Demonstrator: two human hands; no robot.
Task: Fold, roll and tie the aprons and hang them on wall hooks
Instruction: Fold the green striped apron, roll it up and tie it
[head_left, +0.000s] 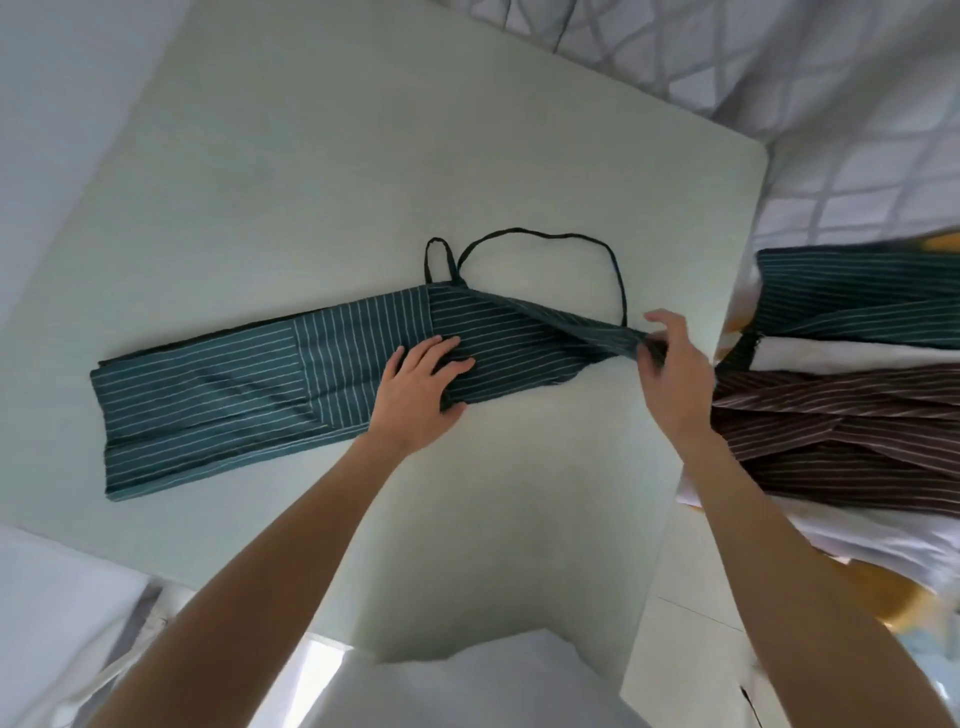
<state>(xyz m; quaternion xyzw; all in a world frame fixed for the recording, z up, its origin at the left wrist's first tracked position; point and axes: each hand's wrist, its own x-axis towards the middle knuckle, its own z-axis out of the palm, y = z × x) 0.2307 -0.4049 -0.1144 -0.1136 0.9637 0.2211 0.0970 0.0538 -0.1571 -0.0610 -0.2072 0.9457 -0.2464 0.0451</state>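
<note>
A pale table (311, 171) is seen from above. A green striped apron (218, 379), folded into a long band, is laid flat across its middle, and its thin strap (545, 236) is looped on the tabletop beyond. Off the table's right edge, a brown striped apron (831, 421) and a second green apron (857, 291) are piled on white cloth. The band's centre is pressed flat by the left hand (421, 384), fingers straight. The band's narrow right end is pinched and lifted by the right hand (670, 364).
</note>
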